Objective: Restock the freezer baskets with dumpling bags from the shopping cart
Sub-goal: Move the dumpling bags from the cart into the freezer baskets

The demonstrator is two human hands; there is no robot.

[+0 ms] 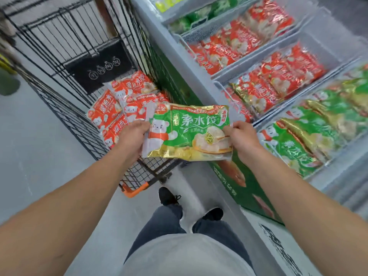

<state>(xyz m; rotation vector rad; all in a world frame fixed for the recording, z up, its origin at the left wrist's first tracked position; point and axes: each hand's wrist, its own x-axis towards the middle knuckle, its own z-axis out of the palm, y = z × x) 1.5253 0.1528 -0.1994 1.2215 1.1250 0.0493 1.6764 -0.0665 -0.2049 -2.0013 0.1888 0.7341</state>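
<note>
**Q:** What have you got there?

**Me:** A green dumpling bag, held flat and face-up between the shopping cart and the freezer. My left hand is closed on its left short edge, my right hand pinches the right one. Two hands because the bag is wide and slack; gripped at both ends it stays level and I can read the front.

**Q:** And what does it say?

**Me:** Big white characters, "水饺" for certain, with another character ahead of them that I make out as "亲". There's a white bear in a red scarf on the left and a cut dumpling pictured on the right. The small red badge in the corner and the fine line along the top are too blurred for me.

**Q:** Why green, when the cart is full of red?

**Me:** The red bags left in the cart carry the same bear, and "水饺" shows on them too. They'd belong with the red rows in the middle freezer baskets. Mine matches the green basket nearest me, so I judge that's where it goes, stood on edge like its neighbours.

**Q:** Anything else legible?

**Me:** A black flap in the cart with white warning pictograms, no words. The freezer's green front has lettering, too smeared to read.
</note>
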